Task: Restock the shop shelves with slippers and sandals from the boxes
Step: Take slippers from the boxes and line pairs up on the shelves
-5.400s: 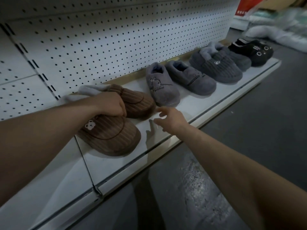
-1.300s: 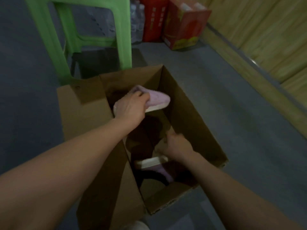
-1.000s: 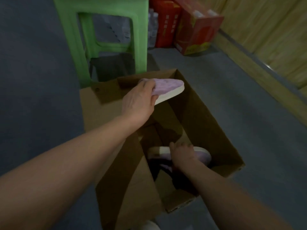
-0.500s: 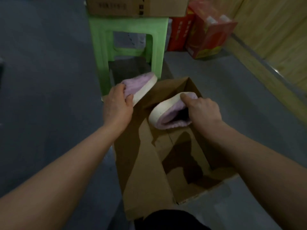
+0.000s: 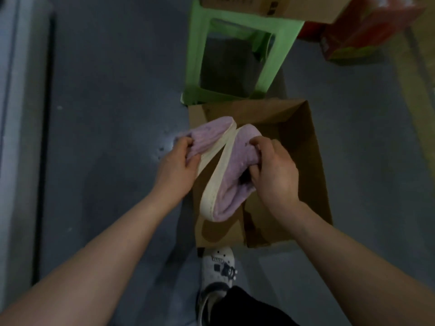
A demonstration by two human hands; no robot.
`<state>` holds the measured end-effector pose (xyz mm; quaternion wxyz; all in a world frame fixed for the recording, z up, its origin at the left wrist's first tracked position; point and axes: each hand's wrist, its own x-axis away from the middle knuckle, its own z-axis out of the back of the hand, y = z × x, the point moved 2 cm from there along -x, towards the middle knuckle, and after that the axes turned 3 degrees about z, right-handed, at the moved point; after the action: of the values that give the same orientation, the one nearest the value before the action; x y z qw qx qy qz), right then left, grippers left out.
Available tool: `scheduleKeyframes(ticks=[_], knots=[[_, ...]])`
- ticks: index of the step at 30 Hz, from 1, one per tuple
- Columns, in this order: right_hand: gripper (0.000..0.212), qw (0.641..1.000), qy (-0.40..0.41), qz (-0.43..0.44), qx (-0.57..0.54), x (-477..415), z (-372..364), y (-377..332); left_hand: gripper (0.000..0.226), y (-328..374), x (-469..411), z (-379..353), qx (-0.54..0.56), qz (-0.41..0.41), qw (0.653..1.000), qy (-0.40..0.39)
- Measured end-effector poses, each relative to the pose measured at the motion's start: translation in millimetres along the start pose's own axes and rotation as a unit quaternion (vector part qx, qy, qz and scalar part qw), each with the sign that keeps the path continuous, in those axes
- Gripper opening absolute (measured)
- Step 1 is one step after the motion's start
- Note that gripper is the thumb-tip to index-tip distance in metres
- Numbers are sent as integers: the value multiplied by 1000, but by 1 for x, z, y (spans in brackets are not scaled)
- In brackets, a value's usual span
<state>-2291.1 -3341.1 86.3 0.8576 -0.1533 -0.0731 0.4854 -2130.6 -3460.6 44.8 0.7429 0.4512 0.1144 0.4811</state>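
Note:
Two fluffy purple slippers with cream soles are held above an open brown cardboard box (image 5: pixel 313 147) on the floor. My left hand (image 5: pixel 176 165) grips the left slipper (image 5: pixel 209 135) by its opening. My right hand (image 5: pixel 275 170) grips the right slipper (image 5: pixel 235 175), fingers curled into its opening. The soles face each other and meet at the toe ends, apart nearer me. The visible part of the box's inside shows bare cardboard.
A green plastic stool (image 5: pixel 237 60) stands just beyond the box with another cardboard box (image 5: pixel 270 4) on top. Red cartons (image 5: pixel 367 27) sit at the upper right by a wooden wall. A shelf base (image 5: pixel 14 137) runs along the left. My white shoe (image 5: pixel 219 269) stands below the box.
Both slippers have come up out of the box and swung together, soles facing each other. The view has tilted down, showing my foot and the shelf base.

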Motion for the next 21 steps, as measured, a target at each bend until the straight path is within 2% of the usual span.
scheduleKeyframes(ticks=[3, 5, 11, 15, 21], knots=[[29, 1000, -22, 4, 2, 10, 21, -12, 35, 17, 29, 20, -11, 39, 999, -8], [24, 999, -45, 8, 12, 16, 36, -21, 29, 33, 50, 31, -24, 54, 998, -12], [20, 993, -95, 61, -19, 20, 101, -34, 13, 93, 90, 51, -75, 8, 997, 16], [12, 993, -41, 110, -33, 10, 151, -41, 14, 140, 92, 58, -102, -50, 993, 36], [23, 980, -72, 179, -37, -8, 188, -46, 12, 189, 109, 68, -161, -47, 980, 106]])
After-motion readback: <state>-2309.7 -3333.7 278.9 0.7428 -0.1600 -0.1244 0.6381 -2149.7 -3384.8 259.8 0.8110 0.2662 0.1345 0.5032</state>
